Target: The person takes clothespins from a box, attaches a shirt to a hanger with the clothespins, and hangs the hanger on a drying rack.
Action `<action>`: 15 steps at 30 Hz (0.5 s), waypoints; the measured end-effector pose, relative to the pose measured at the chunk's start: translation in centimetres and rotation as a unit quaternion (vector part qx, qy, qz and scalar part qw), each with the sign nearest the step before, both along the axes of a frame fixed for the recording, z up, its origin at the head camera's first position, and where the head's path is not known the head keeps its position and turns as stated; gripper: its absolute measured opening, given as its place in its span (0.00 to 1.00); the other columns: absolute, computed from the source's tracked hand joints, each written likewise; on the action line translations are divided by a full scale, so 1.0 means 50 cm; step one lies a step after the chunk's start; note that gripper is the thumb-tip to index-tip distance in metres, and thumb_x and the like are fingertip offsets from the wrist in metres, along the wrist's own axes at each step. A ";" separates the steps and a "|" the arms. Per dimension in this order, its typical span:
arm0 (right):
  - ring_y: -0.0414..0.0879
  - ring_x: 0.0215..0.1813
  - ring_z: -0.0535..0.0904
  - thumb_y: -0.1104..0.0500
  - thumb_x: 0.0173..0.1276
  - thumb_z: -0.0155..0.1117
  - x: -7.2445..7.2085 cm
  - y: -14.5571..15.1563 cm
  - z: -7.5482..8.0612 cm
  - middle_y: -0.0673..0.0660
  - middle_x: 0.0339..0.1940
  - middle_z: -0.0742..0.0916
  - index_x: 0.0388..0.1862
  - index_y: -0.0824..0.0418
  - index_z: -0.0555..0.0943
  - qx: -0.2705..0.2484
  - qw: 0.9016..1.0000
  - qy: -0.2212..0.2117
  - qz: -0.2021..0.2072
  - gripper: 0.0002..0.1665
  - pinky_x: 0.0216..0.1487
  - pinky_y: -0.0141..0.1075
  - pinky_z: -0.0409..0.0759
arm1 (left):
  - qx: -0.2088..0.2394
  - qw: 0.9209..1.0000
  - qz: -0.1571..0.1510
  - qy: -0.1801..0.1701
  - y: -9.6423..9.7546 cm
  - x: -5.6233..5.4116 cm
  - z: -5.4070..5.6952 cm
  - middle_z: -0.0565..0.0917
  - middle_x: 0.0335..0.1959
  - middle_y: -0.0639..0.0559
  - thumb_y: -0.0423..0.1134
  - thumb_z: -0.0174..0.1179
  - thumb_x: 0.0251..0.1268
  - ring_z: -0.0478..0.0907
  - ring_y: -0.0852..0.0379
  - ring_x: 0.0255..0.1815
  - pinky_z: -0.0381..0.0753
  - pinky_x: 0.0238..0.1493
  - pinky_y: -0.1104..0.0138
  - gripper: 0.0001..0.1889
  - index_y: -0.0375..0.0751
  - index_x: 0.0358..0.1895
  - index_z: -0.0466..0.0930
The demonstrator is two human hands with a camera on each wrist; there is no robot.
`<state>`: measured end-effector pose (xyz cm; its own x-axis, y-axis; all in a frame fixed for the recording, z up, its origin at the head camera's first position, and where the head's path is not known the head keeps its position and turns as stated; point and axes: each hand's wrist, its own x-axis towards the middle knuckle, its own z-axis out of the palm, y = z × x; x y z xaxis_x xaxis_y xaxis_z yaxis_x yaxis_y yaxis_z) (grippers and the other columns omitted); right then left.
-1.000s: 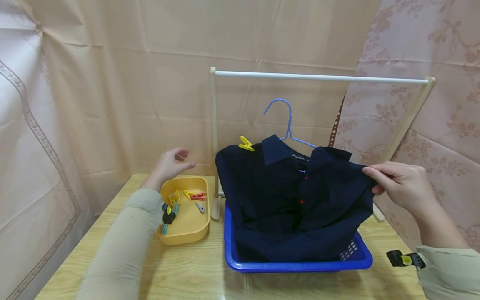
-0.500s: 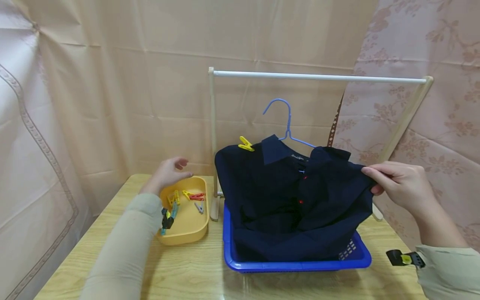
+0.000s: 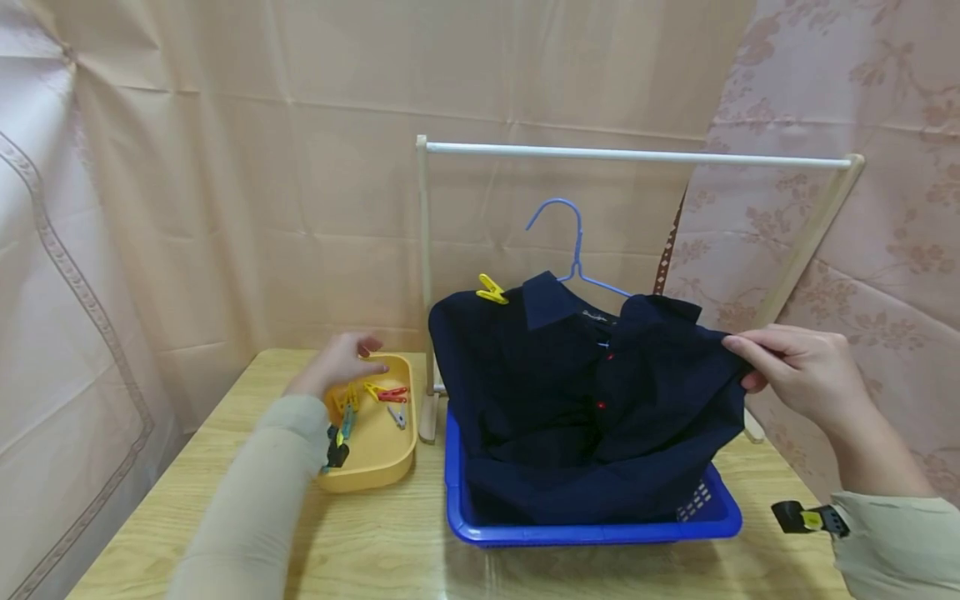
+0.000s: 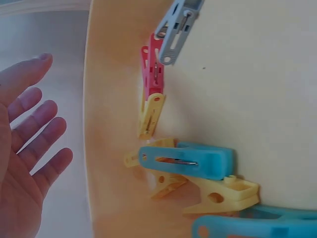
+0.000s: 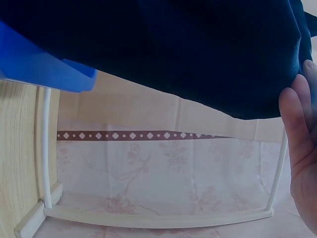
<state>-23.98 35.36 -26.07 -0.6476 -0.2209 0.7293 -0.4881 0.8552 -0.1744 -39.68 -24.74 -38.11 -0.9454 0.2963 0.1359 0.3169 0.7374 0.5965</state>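
Note:
A dark navy shirt [image 3: 540,400] with red buttons drapes over a blue hanger [image 3: 578,242], its lower part in a blue basket [image 3: 585,534]. One yellow clothespin [image 3: 491,289] sits on its left shoulder. My right hand [image 3: 806,371] pinches the shirt's other shoulder between thumb and fingers. Over the back of a yellow tray [image 3: 375,475] hovers my left hand [image 3: 337,364], fingers spread and holding nothing. In the left wrist view the tray holds a grey clothespin [image 4: 179,29], a red clothespin [image 4: 153,69], and several yellow and teal ones, such as a teal clothespin [image 4: 190,161].
Behind the basket stands a drying rack with a white bar [image 3: 637,155] and wooden posts [image 3: 810,242]. The wooden table [image 3: 375,550] carries tray, basket and rack. A beige curtain [image 3: 300,208] hangs at the back.
My left hand has lowered toward the tray of clothespins. The right hand keeps its pinch on the shirt's shoulder, and the shirt has stayed in place.

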 end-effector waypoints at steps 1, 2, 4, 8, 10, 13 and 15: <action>0.24 0.21 0.77 0.64 0.66 0.74 0.000 0.000 -0.001 0.36 0.14 0.82 0.36 0.58 0.92 -0.001 1.000 0.000 0.000 0.03 0.35 0.13 0.69 | -0.004 1.000 -0.001 -0.004 0.000 0.000 -0.003 0.81 0.57 0.35 0.43 0.71 0.64 0.76 0.38 0.57 0.75 0.60 0.46 0.27 0.32 0.62 0.78; 0.24 0.21 0.77 0.64 0.65 0.74 -0.001 0.001 -0.001 0.36 0.15 0.82 0.36 0.58 0.91 -0.001 1.000 0.000 0.000 0.03 0.35 0.13 0.69 | -0.006 1.000 -0.002 -0.008 0.000 -0.001 -0.006 0.81 0.56 0.35 0.42 0.71 0.63 0.77 0.38 0.57 0.75 0.60 0.46 0.27 0.32 0.62 0.78; 0.24 0.21 0.77 0.64 0.65 0.74 -0.001 0.002 -0.003 0.36 0.14 0.82 0.36 0.59 0.91 -0.002 1.000 0.002 0.001 0.02 0.34 0.14 0.70 | -0.007 1.000 -0.004 -0.014 -0.001 0.000 -0.012 0.81 0.56 0.35 0.42 0.72 0.63 0.77 0.38 0.57 0.76 0.60 0.46 0.26 0.32 0.61 0.78; 0.24 0.20 0.77 0.63 0.64 0.75 -0.003 0.003 -0.004 0.36 0.14 0.82 0.36 0.61 0.91 0.000 1.000 0.011 0.006 0.02 0.33 0.14 0.70 | -0.011 1.000 -0.008 -0.021 -0.001 0.005 -0.020 0.81 0.56 0.35 0.41 0.71 0.63 0.78 0.37 0.57 0.75 0.61 0.45 0.26 0.31 0.61 0.78; 0.23 0.20 0.77 0.63 0.64 0.75 -0.003 0.004 -0.004 0.36 0.14 0.82 0.35 0.61 0.91 0.002 1.000 0.015 0.008 0.02 0.33 0.14 0.70 | -0.010 1.000 -0.006 -0.028 -0.001 0.007 -0.023 0.81 0.57 0.35 0.41 0.71 0.63 0.77 0.37 0.59 0.74 0.62 0.44 0.26 0.32 0.61 0.78; 0.23 0.21 0.76 0.63 0.65 0.74 -0.004 0.004 -0.003 0.36 0.14 0.82 0.34 0.61 0.91 0.004 1.000 0.016 0.008 0.02 0.33 0.15 0.70 | -0.012 0.999 -0.007 -0.038 -0.001 0.010 -0.028 0.80 0.59 0.34 0.40 0.70 0.64 0.76 0.35 0.61 0.72 0.64 0.44 0.26 0.32 0.62 0.78; 0.23 0.21 0.76 0.63 0.66 0.74 -0.005 0.004 -0.003 0.35 0.14 0.82 0.34 0.60 0.91 0.005 1.000 0.013 0.008 0.02 0.32 0.15 0.70 | -0.013 0.999 -0.009 -0.044 -0.001 0.010 -0.032 0.80 0.60 0.34 0.39 0.70 0.65 0.75 0.35 0.62 0.71 0.65 0.44 0.26 0.32 0.62 0.78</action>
<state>-24.23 35.56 -26.22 -0.6243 -0.2384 0.7440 -0.5067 0.8484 -0.1533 -39.16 -24.79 -39.71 -0.9481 0.3149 0.0441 0.2766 0.7484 0.6028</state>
